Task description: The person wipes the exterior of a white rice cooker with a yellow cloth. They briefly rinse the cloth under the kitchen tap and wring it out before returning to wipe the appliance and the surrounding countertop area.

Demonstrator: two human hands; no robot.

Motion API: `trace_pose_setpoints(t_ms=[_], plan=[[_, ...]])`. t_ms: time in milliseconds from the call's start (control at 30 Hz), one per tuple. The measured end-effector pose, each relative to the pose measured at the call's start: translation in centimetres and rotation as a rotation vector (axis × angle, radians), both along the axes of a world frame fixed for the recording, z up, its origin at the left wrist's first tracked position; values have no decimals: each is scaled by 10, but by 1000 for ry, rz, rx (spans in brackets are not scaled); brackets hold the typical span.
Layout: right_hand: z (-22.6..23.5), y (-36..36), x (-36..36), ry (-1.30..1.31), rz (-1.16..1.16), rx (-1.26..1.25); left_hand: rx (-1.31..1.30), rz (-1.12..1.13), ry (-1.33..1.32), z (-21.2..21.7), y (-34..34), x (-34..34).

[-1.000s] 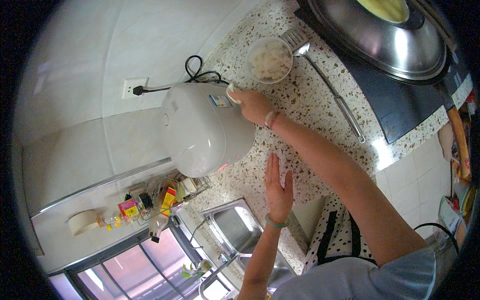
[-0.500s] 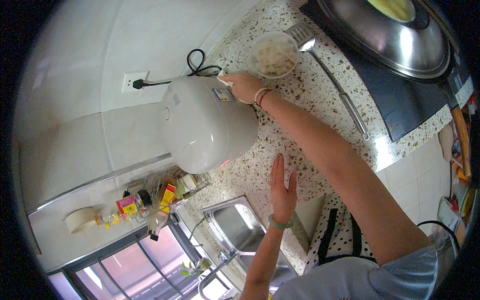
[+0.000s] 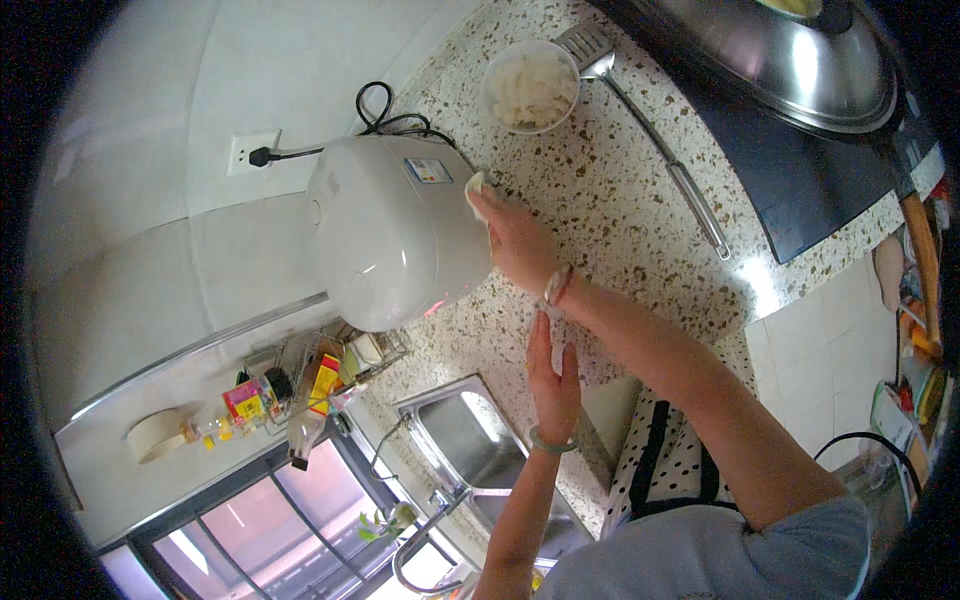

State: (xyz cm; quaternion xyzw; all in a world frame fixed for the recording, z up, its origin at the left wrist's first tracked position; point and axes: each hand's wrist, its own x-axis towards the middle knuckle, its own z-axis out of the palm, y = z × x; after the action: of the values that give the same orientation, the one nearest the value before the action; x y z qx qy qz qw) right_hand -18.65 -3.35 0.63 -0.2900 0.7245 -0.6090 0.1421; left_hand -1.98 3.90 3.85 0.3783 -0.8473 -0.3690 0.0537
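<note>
While the right grip [image 3: 524, 246] clasps a pale cloth [image 3: 475, 190] (left grip [image 3: 556, 393] released), speckled counter [image 3: 620, 210] meets tiled wall [image 3: 280, 60].

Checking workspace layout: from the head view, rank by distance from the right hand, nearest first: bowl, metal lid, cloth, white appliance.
From the right hand:
1. Cloth: in its fingers.
2. White appliance: just to its left.
3. Bowl: beyond the hand, toward the picture's top.
4. Metal lid: far upper right, over the black cooktop.

A sink [image 3: 462, 435], lidded pan [image 3: 790, 80] and rice cooker [image 3: 385, 240] show a kitchen.
</note>
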Motion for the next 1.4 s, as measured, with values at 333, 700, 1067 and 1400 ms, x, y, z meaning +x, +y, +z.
trace_pose_setpoints(t_ms=[333, 700, 1067, 1400], plan=[[34, 31, 60, -32, 55, -92, 109, 25, -12, -11, 14, 36], [-18, 17, 39, -78, 130, 258, -85, 37, 47, -9, 43, 51], [14, 14, 49, -25, 24, -20, -140, -62, 3, -12, 51, 47], [-39, 25, 35, -232, 189, -31, -255, -120, -127, -26, 53, 53]])
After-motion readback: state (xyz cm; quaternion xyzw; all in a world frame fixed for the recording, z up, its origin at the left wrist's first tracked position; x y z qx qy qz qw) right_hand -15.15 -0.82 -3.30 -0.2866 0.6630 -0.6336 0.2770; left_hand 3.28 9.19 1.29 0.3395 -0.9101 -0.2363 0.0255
